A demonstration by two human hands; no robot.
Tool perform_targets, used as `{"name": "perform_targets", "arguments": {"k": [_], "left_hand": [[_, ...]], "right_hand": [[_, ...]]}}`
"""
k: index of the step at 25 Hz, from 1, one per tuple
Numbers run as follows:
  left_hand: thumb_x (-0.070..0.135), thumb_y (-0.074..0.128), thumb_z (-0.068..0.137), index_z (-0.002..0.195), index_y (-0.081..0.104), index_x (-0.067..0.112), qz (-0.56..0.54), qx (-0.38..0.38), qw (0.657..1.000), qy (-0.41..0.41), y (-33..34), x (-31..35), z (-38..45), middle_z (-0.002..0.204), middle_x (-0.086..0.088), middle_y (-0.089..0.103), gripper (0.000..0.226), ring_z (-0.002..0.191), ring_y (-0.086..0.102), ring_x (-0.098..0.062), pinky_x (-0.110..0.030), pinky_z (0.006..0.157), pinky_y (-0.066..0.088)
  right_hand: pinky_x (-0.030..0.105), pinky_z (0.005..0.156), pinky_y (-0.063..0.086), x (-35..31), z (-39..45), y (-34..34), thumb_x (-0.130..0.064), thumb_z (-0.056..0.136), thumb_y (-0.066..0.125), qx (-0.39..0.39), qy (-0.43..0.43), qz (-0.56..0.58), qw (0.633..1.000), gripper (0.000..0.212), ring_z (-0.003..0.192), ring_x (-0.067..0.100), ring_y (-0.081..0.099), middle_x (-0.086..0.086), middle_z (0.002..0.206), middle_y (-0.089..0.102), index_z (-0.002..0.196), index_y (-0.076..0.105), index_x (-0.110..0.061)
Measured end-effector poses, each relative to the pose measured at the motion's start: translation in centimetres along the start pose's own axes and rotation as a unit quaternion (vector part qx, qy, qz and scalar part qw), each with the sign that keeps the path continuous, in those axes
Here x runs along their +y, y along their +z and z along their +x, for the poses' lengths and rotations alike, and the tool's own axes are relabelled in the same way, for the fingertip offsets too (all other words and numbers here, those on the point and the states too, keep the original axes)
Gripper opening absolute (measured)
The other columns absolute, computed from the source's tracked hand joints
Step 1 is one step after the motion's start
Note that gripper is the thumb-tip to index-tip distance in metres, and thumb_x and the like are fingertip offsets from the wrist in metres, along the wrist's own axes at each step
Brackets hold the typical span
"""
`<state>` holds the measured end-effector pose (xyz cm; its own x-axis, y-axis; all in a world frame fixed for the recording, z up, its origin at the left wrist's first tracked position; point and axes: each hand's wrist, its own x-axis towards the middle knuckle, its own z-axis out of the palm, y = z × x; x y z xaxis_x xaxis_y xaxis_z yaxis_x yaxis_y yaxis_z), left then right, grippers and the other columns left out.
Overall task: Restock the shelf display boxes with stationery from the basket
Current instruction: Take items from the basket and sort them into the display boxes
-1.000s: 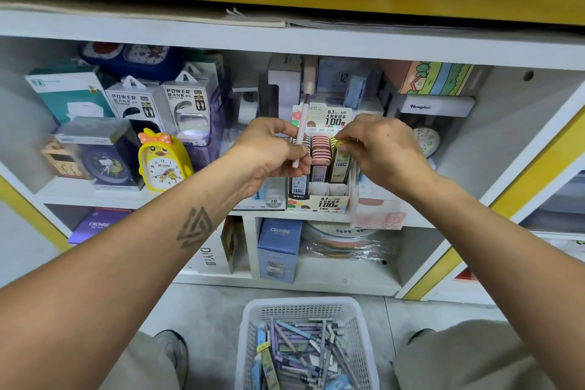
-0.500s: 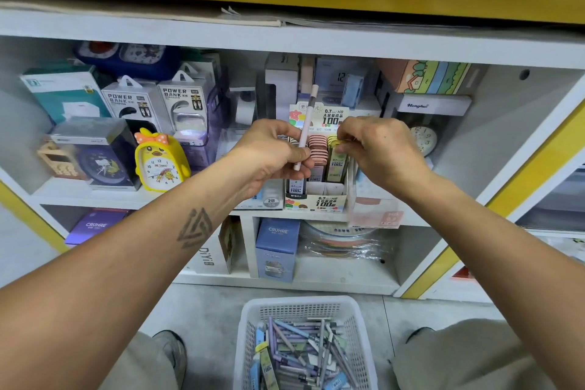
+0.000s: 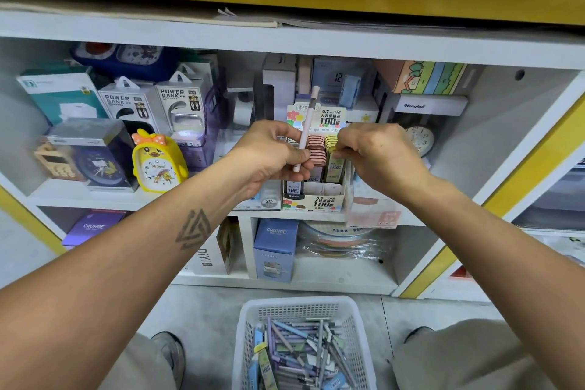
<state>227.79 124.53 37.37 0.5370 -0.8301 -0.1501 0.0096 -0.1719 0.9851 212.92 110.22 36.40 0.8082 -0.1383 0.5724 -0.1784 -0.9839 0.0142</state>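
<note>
Sitting on the floor nearest the person, the white basket point(image 3: 304, 310) is holding mixed pens and lead cases. Farther up, the left hand point(image 3: 269, 157) is pinching a pale pen point(image 3: 306, 130) upright, while the right hand point(image 3: 378, 152) is curling its fingers point(image 3: 343, 153) on yellow lead cases point(image 3: 335, 157) in the display box point(image 3: 316, 199) on the shelf point(image 3: 95, 196).

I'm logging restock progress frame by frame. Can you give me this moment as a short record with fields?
left hand: holds a pale pen, tilted near upright
right hand: grip on the yellow lead cases in the display box
display box rows: dark, pink, yellow
basket: on the floor below, holding pens and lead cases
</note>
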Motion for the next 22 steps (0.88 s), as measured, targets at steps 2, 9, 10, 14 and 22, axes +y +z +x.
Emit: {"name": "perform_targets", "arguments": {"k": [2, 9, 10, 14, 22], "left_hand": [[-0.006, 0.067, 0.087, 0.099, 0.059, 0.006, -0.003, 0.002, 1.0, 0.001, -0.1, 0.0, 0.0, 0.072, -0.018, 0.073, 0.019, 0.058, 0.069, -0.027, -0.032, 0.058, 0.061], [-0.006, 0.067, 0.087, 0.099, 0.058, 0.007, -0.001, -0.004, 1.0, 0.0, 0.2, 0.1, 0.0, 0.074, -0.019, 0.073, 0.02, 0.059, 0.07, -0.027, -0.031, 0.057, 0.06], [-0.006, 0.067, 0.087, 0.099, 0.058, 0.007, -0.003, -0.002, 1.0, 0.001, 0.1, 0.1, 0.0, 0.075, -0.02, 0.073, 0.02, 0.059, 0.07, -0.027, -0.031, 0.057, 0.061], [-0.007, 0.067, 0.087, 0.1, 0.06, 0.006, -0.006, 0.002, 1.0, 0.001, 0.0, 0.2, 0.0, 0.078, -0.023, 0.072, 0.019, 0.059, 0.069, -0.028, -0.032, 0.057, 0.061], [-0.006, 0.067, 0.087, 0.101, 0.059, 0.006, -0.006, -0.001, 1.0, 0.0, 0.0, 0.1, 0.1, 0.077, -0.022, 0.072, 0.02, 0.061, 0.069, -0.029, -0.032, 0.059, 0.06]], "right_hand": [[0.038, 0.05, 0.047, 0.0, 0.0, 0.1, -0.006, 0.083, 0.075, -0.005, -0.005, 0.0, 1.0, 0.017, 0.06, 0.033, 0.056, 0.007, 0.067, 0.06, 0.074, 0.061, -0.005], [0.038, 0.065, 0.048, 0.6, -0.1, 0.0, -0.018, 0.087, 0.075, -0.047, 0.082, 0.035, 0.995, 0.014, 0.075, 0.033, 0.061, 0.006, 0.078, 0.069, 0.085, 0.066, -0.008], [0.038, 0.065, 0.049, 0.6, 0.0, -0.2, -0.019, 0.086, 0.076, -0.042, 0.091, 0.038, 0.994, 0.013, 0.076, 0.032, 0.062, 0.006, 0.079, 0.07, 0.086, 0.067, -0.01], [0.022, 0.056, 0.038, 1.1, 0.5, -1.7, -0.025, 0.082, 0.081, -0.003, 0.189, 0.089, 0.978, 0.013, 0.073, 0.02, 0.061, -0.003, 0.077, 0.068, 0.083, 0.069, -0.021], [0.04, 0.077, 0.055, -0.4, -0.1, -0.2, -0.008, 0.089, 0.071, -0.141, 0.192, 0.107, 0.965, 0.011, 0.081, 0.024, 0.065, -0.009, 0.073, 0.063, 0.086, 0.07, -0.018]]}}
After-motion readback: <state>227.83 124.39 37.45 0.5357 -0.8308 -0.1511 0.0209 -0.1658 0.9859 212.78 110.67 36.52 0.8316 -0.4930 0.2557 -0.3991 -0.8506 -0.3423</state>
